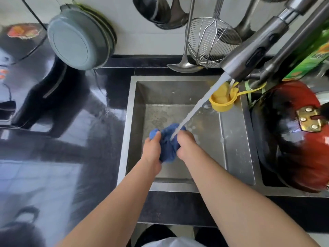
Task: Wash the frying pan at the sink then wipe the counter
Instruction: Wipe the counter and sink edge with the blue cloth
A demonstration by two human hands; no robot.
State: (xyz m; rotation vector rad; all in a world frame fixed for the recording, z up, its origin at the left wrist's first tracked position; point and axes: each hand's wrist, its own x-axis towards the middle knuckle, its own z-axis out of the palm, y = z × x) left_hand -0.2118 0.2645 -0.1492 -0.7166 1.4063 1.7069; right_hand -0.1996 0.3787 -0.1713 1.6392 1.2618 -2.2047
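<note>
Over the steel sink [229,139] both of my hands hold a bunched blue cloth [168,147]. My left hand [152,150] grips its left side, thumb on top. My right hand [186,146] grips its right side. Water streams from the grey pull-out faucet [252,56] at the upper right onto the cloth between my hands. The red frying pan [302,145] lies upside down in the right basin, its brass handle bracket facing up. The black glossy counter [71,139] spreads to the left of the sink.
A yellow cup [222,102] hangs at the sink's back right corner. On the wall hang a grey-green basin [78,40], a ladle [185,65], a wire skimmer [211,41] and dark utensils. A green bottle [309,56] stands at the far right.
</note>
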